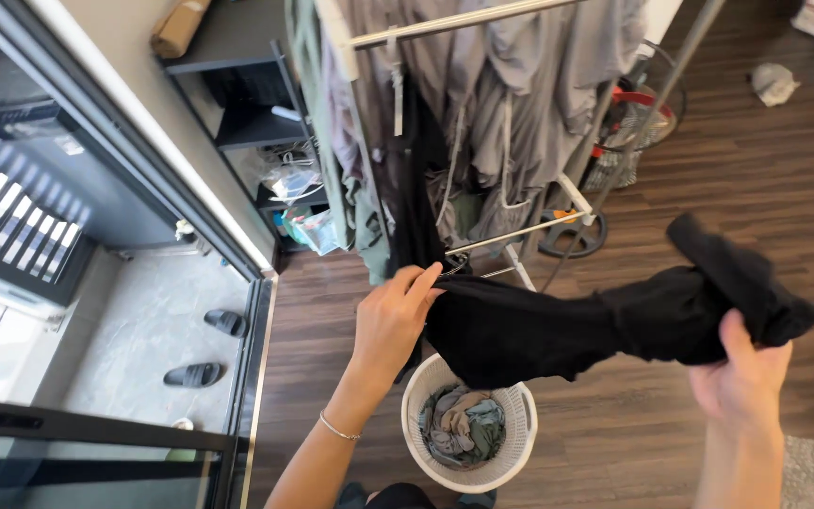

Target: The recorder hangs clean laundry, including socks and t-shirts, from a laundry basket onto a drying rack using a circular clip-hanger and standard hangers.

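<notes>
Grip: both hands closed on a black garment — left hand pinching one end, right hand bunching the other.
Garment: stretched between the hands, above a white laundry basket.
Beyond: drying rack of grey clothes behind the left hand.
Risk: sagging middle may snag the rack's rail — a loose pinch could drop it.

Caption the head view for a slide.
Both hands, left hand and right hand, stretch a black garment above a white laundry basket.
</notes>
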